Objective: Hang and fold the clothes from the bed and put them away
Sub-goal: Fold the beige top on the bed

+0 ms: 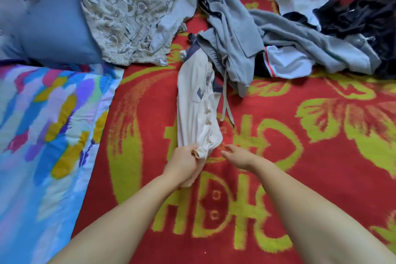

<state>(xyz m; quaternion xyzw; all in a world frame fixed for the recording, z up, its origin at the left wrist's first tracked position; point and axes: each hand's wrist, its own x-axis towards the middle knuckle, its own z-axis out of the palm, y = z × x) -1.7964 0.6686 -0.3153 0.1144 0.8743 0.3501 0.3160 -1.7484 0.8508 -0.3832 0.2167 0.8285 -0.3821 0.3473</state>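
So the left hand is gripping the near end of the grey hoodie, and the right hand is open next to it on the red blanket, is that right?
Not quite. The head view shows the left hand gripping the near end of the cream shirt, not the grey hoodie, which lies further back in the pile. The rest holds: the right hand is open beside it over the red blanket.

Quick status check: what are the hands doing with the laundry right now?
Left hand grips cream garment's near end. Right hand open beside it, holding nothing. Grey sweatpants overlap garment's far end.
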